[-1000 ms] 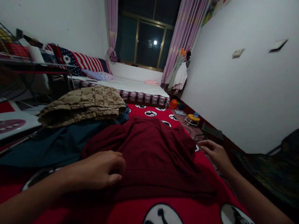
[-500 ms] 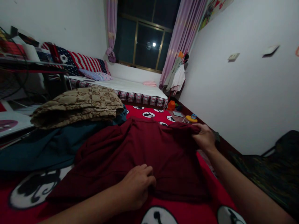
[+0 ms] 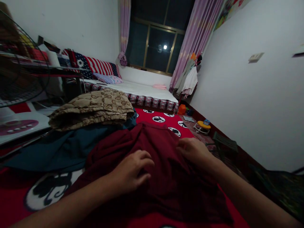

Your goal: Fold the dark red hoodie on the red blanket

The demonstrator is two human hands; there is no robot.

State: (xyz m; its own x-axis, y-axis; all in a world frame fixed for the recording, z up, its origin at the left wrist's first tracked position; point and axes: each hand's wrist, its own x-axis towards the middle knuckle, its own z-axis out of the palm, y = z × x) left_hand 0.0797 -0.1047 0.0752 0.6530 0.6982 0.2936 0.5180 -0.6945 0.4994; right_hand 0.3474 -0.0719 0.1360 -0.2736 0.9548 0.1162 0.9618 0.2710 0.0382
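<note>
A dark red garment [image 3: 155,144] lies spread and wrinkled in front of me, its right side turned inward. My left hand [image 3: 135,169] is over its middle with thumb and fingers apart, holding nothing. At the garment's right side, my right hand [image 3: 194,152] has its fingers bent and closed at the cloth; the fingertips are slightly blurred. Left of the garment, a tan patterned piece of clothing with a gathered edge [image 3: 95,109] lies folded on a teal cloth [image 3: 61,152].
Under the clothes is a red cover with black-and-white round prints [image 3: 159,119]. A fan [image 3: 23,72] and a white-and-pink appliance [image 3: 21,125] stand at left. Behind is a bed [image 3: 137,89]. A yellow stool [image 3: 203,125] and a dark green folding stool [image 3: 224,142] are at right.
My right hand has moved inward to the left, bringing the garment's right side with it. My left hand has risen slightly off the cloth and its fingers have spread. The view has shifted.
</note>
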